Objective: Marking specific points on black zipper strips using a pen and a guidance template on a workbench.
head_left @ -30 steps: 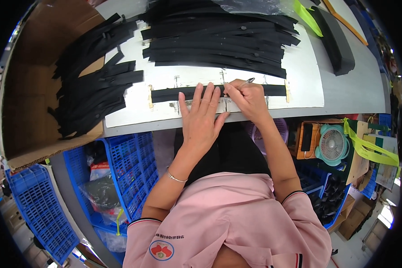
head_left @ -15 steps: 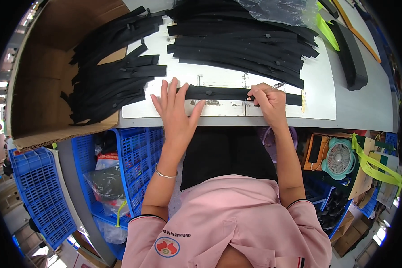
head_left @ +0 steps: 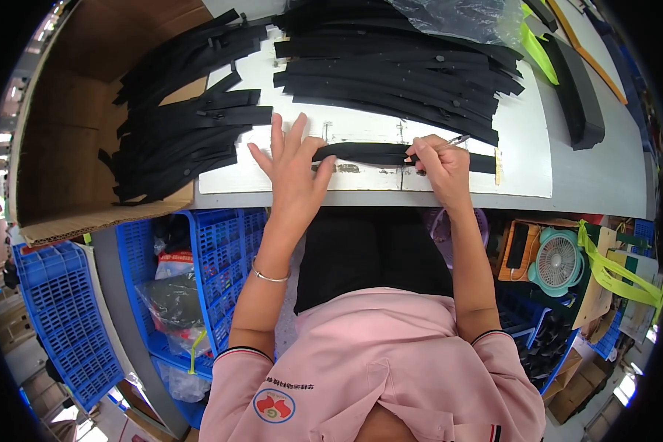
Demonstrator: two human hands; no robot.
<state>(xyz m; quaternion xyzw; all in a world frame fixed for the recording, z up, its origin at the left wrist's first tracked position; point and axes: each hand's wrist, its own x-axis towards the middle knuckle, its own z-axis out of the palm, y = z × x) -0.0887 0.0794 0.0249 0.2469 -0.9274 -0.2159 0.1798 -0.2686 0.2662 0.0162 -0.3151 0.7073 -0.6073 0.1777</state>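
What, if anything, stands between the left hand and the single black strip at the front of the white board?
Nothing visible: the left hand pinches the black strip. The strip pile lies beyond it; the right hand, with a pen, is farther right.

Head view: left unit of a side-by-side fisheye pair on the wearer's head, facing steeply down. Seen from close above: white board (head_left: 527, 147), in upper half of frame, left hand (head_left: 295, 173) and right hand (head_left: 447, 168) over it. Wide field: cardboard box (head_left: 62, 147) left of board, pink shirt (head_left: 390, 346) below, teal fan (head_left: 558, 261) lower right. Straight edges bow toward rim.
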